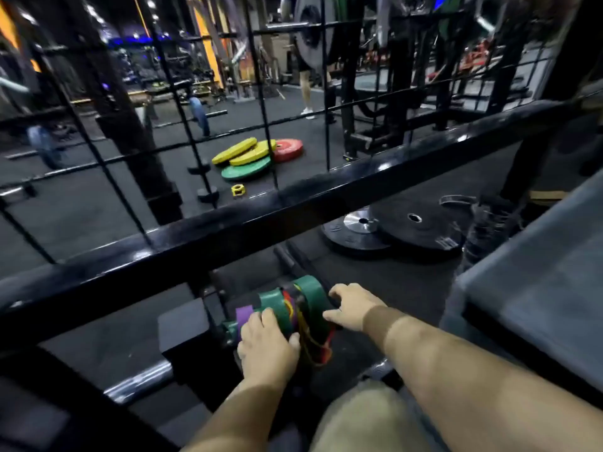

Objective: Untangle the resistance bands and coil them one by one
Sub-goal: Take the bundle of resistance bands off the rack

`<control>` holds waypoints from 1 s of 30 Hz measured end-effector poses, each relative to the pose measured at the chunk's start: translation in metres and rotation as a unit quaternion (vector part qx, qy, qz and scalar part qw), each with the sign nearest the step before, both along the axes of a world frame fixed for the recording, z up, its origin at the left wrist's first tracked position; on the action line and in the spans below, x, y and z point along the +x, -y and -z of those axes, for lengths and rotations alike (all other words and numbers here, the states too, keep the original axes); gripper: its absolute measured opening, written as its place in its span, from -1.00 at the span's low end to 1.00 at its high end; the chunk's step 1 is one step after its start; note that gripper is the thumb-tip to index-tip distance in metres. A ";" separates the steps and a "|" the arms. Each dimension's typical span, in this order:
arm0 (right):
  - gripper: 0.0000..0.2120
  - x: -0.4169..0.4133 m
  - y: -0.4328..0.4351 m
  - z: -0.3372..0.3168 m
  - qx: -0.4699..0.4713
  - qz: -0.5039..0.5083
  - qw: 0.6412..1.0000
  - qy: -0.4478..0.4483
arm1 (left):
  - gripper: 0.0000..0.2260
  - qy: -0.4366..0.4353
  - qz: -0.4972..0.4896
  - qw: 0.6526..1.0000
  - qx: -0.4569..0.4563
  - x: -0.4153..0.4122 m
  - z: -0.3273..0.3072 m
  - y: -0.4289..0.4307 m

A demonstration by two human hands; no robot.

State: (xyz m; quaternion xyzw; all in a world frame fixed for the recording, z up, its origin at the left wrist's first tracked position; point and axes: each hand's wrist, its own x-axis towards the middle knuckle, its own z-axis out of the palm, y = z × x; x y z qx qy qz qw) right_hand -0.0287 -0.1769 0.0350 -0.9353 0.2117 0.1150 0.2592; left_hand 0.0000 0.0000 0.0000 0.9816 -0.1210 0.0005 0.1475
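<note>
black rail (pixel 293 207) crossing above bands (pixel 303 308), floor beside open

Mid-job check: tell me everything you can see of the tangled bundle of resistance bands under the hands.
The bundle of resistance bands is a knotted clump low in the view, just below the black rail. Wide, flat green bands with a rubbery look wrap the outside; a purple band shows at its left end, and thin red and yellow strands loop through the middle and hang at the lower right. Nothing is coiled or separated yet. The left hand lies over its near left side; the right hand touches its right edge, fingers spread.
</note>
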 end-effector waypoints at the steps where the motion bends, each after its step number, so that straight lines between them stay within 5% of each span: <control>1: -0.41 0.006 -0.003 0.004 0.017 0.003 1.000 -0.001 | -0.42 -0.012 -0.015 1.000 -0.012 0.002 0.002 -0.003; 8: -0.10 0.033 -0.020 0.022 0.149 0.108 0.983 0.017 | -0.28 -0.035 -0.156 0.974 -0.164 0.001 0.017 -0.005; 14: 0.00 0.049 -0.020 0.040 0.212 0.138 0.968 0.004 | -0.21 -0.070 -0.340 0.886 -0.307 0.002 0.030 -0.001; 19: 0.06 0.053 -0.018 0.045 0.217 0.145 0.965 -0.017 | -0.11 -0.142 -0.387 0.832 -0.371 0.011 0.033 0.010; 22: 0.28 0.056 -0.016 0.055 0.227 0.135 0.964 -0.020 | -0.08 -0.150 -0.386 0.815 -0.405 0.013 0.041 0.013; 26: 0.18 0.049 -0.017 0.046 0.278 0.182 0.943 0.005 | -0.19 -0.160 -0.395 0.753 -0.501 0.013 0.044 0.013; 30: 0.21 0.045 -0.020 0.047 0.354 0.214 0.910 0.004 | -0.30 -0.146 -0.406 0.731 -0.529 0.008 0.047 0.009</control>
